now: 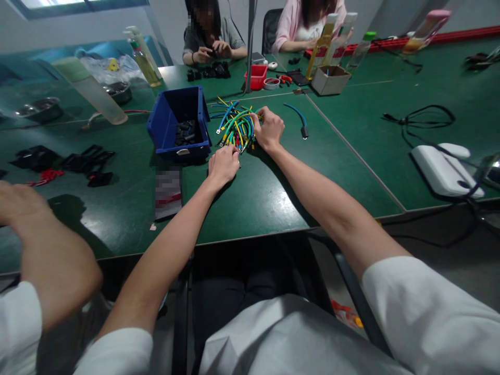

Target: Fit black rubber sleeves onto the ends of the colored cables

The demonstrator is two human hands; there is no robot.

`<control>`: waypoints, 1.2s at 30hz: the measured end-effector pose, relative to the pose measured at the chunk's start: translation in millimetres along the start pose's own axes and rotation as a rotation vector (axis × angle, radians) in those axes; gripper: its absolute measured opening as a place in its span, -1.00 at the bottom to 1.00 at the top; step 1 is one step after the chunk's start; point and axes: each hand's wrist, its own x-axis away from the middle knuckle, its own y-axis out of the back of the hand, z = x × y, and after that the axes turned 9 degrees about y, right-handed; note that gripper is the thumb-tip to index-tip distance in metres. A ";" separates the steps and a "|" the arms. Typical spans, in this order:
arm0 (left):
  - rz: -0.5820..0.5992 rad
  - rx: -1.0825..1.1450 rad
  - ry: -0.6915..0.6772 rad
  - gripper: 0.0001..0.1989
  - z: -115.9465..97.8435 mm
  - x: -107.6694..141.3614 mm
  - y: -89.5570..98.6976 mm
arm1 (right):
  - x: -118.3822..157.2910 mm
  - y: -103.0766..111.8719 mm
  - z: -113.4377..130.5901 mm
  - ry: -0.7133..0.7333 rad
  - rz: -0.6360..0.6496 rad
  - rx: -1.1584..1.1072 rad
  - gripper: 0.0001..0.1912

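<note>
Wires (pixel 239 124) with smooth green, yellow and blue insulation lie in a tangled heap on the table, some tipped with shiny metal lugs. At the heap's near edge, the left hand (pixel 224 164) has its fingers bent close together; the right hand (pixel 269 127) curls over its right side, thumb and forefinger at the strands. Whether either clamps a wire, I cannot tell. Just left of the heap sits a blue plastic bin (pixel 159 127), angular and open-topped, holding small dark pieces (pixel 186 133). Right of the hands, a single curved blue wire (pixel 297 112) ends in a black sleeve (pixel 304 131) and a metal tip. Beneath everything spreads the green, glossy tabletop (pixel 269 200).
</note>
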 end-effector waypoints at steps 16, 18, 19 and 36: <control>-0.055 0.052 -0.060 -0.76 7.8 -6.4 -9.3 | -10.3 -27.2 -16.9 -0.140 -0.383 -0.459 -0.36; -0.061 0.066 -0.066 -0.77 8.7 -7.0 -10.2 | -11.4 -28.3 -18.6 -0.175 -0.413 -0.475 -0.34; -0.064 0.069 -0.068 -0.77 9.0 -7.2 -10.5 | -11.9 -28.7 -19.4 -0.189 -0.431 -0.480 -0.34; -0.065 0.089 -0.086 -0.78 10.8 -8.4 -11.3 | -9.4 -9.6 -45.9 -0.231 -0.503 -0.370 -0.32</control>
